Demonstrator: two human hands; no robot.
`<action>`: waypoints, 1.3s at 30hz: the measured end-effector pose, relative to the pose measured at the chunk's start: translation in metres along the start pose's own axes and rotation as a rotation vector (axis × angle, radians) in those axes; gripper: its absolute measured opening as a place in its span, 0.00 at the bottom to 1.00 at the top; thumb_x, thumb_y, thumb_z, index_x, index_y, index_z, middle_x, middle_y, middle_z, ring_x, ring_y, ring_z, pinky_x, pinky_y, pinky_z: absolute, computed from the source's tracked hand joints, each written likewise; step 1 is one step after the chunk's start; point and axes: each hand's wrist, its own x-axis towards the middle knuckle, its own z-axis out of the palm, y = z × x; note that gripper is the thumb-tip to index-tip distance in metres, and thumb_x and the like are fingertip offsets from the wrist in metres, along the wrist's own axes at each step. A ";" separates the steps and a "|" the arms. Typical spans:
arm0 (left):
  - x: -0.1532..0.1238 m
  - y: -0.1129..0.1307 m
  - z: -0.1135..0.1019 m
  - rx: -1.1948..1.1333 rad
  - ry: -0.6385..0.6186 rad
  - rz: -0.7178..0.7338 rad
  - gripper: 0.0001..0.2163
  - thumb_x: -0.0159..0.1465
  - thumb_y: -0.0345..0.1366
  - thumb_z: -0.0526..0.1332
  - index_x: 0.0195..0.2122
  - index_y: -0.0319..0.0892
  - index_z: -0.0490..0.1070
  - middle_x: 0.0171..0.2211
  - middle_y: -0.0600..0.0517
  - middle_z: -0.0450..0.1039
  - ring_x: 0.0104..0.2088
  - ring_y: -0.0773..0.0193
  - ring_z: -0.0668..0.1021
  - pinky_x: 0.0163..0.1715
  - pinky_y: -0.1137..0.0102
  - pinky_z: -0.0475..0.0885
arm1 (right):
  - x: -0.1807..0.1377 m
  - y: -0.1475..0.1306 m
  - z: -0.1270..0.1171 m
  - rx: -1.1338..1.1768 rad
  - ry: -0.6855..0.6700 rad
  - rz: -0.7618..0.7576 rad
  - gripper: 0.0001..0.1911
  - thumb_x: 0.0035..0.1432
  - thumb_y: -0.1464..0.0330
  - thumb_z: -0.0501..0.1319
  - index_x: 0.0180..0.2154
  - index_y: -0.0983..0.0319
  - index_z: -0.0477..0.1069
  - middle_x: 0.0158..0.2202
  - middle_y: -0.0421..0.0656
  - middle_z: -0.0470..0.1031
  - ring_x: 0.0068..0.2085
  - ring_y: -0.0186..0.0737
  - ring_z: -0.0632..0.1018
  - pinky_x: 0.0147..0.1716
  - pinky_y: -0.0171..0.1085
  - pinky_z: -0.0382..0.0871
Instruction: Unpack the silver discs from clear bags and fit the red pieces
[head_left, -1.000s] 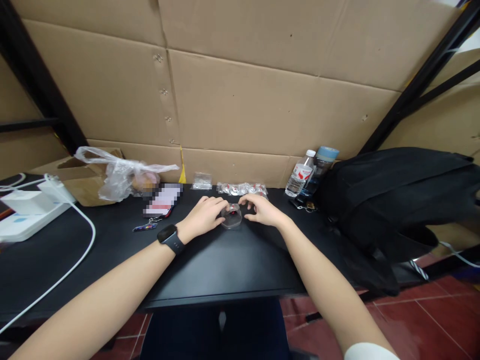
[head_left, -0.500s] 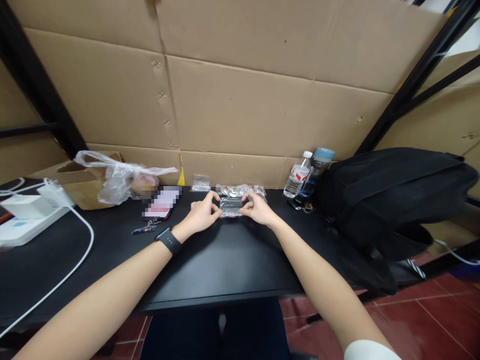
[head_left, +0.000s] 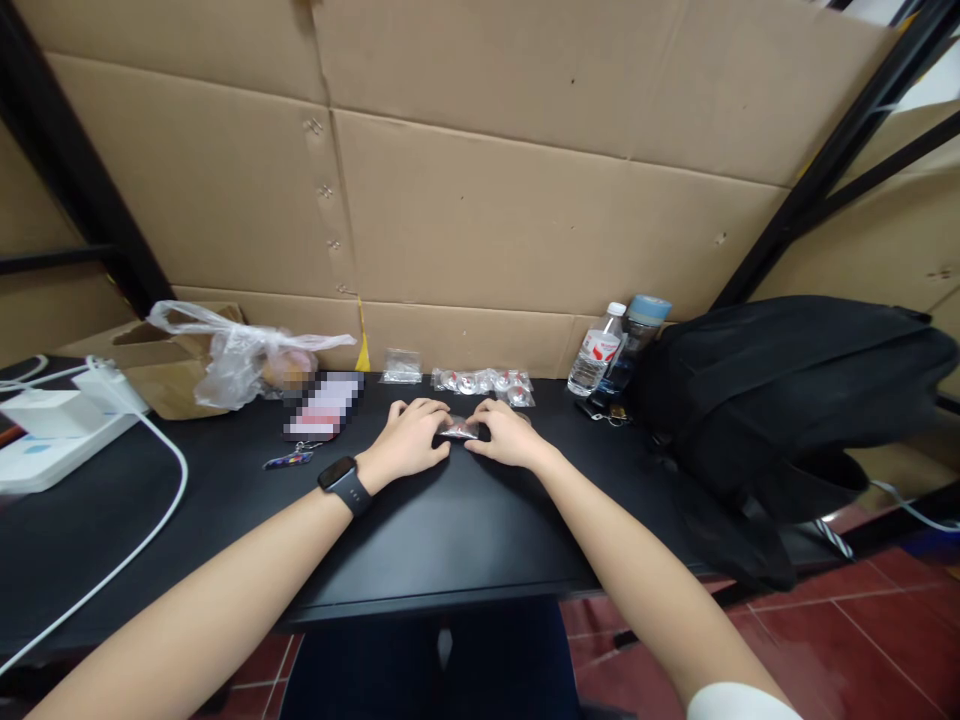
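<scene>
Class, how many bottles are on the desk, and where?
2: a white-capped bottle near the cardboard, and a blue-lidded bottle right of it, beside the backpack, which could hide others.

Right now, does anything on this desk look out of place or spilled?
Only slightly: one clear packet lies in front of the right end of the row of packets, out of line with it. I see no spill. The packet between the hands is partly hidden by fingers.

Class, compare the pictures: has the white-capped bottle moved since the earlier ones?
No; judged against the cardboard wall, the white-capped bottle stands in the same place.
</scene>
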 end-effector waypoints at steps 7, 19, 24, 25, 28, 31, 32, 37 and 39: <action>0.004 -0.003 -0.005 -0.038 0.033 -0.080 0.10 0.69 0.35 0.52 0.43 0.46 0.73 0.41 0.48 0.80 0.45 0.54 0.77 0.48 0.57 0.58 | 0.005 -0.003 -0.003 0.261 0.055 0.048 0.13 0.68 0.64 0.56 0.46 0.60 0.77 0.37 0.43 0.81 0.37 0.38 0.80 0.41 0.36 0.68; 0.006 -0.011 -0.006 -0.073 0.110 -0.158 0.13 0.68 0.37 0.54 0.52 0.50 0.70 0.45 0.49 0.81 0.50 0.53 0.77 0.51 0.56 0.59 | 0.017 0.028 0.009 0.437 0.097 0.130 0.18 0.56 0.70 0.66 0.50 0.62 0.72 0.30 0.38 0.77 0.32 0.36 0.78 0.36 0.33 0.68; 0.007 -0.042 -0.020 -0.009 0.068 -0.106 0.12 0.65 0.33 0.54 0.44 0.47 0.76 0.46 0.49 0.80 0.48 0.53 0.78 0.48 0.60 0.66 | 0.024 0.053 -0.006 0.119 0.202 0.222 0.22 0.58 0.71 0.64 0.54 0.58 0.69 0.33 0.39 0.78 0.36 0.39 0.77 0.39 0.35 0.67; 0.006 -0.050 -0.023 -0.030 0.016 -0.092 0.12 0.64 0.33 0.55 0.42 0.45 0.77 0.44 0.48 0.80 0.45 0.55 0.79 0.46 0.62 0.68 | 0.025 0.056 -0.008 0.065 0.224 0.255 0.22 0.59 0.70 0.64 0.55 0.57 0.69 0.35 0.41 0.78 0.38 0.40 0.77 0.39 0.36 0.67; 0.005 -0.067 -0.031 -0.104 -0.132 -0.087 0.11 0.62 0.34 0.56 0.39 0.44 0.78 0.36 0.48 0.81 0.36 0.58 0.80 0.39 0.67 0.71 | 0.024 0.061 -0.015 -0.053 0.300 0.329 0.20 0.60 0.66 0.65 0.54 0.57 0.70 0.39 0.44 0.78 0.41 0.42 0.76 0.40 0.36 0.67; 0.002 -0.074 -0.038 -0.161 -0.231 -0.041 0.11 0.62 0.37 0.57 0.38 0.45 0.79 0.36 0.50 0.82 0.35 0.60 0.81 0.38 0.70 0.71 | 0.016 0.066 -0.024 -0.066 0.269 0.294 0.14 0.61 0.64 0.64 0.47 0.60 0.75 0.41 0.46 0.77 0.42 0.41 0.76 0.42 0.36 0.67; 0.002 -0.074 -0.040 -0.175 -0.250 -0.026 0.10 0.62 0.37 0.58 0.38 0.46 0.79 0.36 0.51 0.82 0.35 0.61 0.81 0.38 0.70 0.71 | 0.012 0.068 -0.028 -0.044 0.217 0.254 0.13 0.59 0.63 0.65 0.45 0.61 0.76 0.41 0.46 0.77 0.42 0.41 0.76 0.43 0.36 0.67; 0.000 -0.069 -0.041 -0.197 -0.339 0.008 0.08 0.58 0.39 0.62 0.35 0.46 0.79 0.30 0.53 0.80 0.31 0.63 0.79 0.32 0.73 0.69 | -0.007 0.073 -0.041 0.104 -0.092 0.112 0.23 0.47 0.64 0.74 0.46 0.63 0.77 0.41 0.44 0.79 0.38 0.40 0.77 0.41 0.35 0.68; 0.001 -0.067 -0.039 -0.189 -0.355 0.017 0.06 0.58 0.38 0.62 0.33 0.45 0.78 0.29 0.53 0.80 0.29 0.64 0.78 0.31 0.73 0.68 | -0.009 0.071 -0.042 0.131 -0.120 0.142 0.22 0.48 0.67 0.73 0.46 0.63 0.78 0.40 0.44 0.79 0.37 0.39 0.77 0.41 0.35 0.68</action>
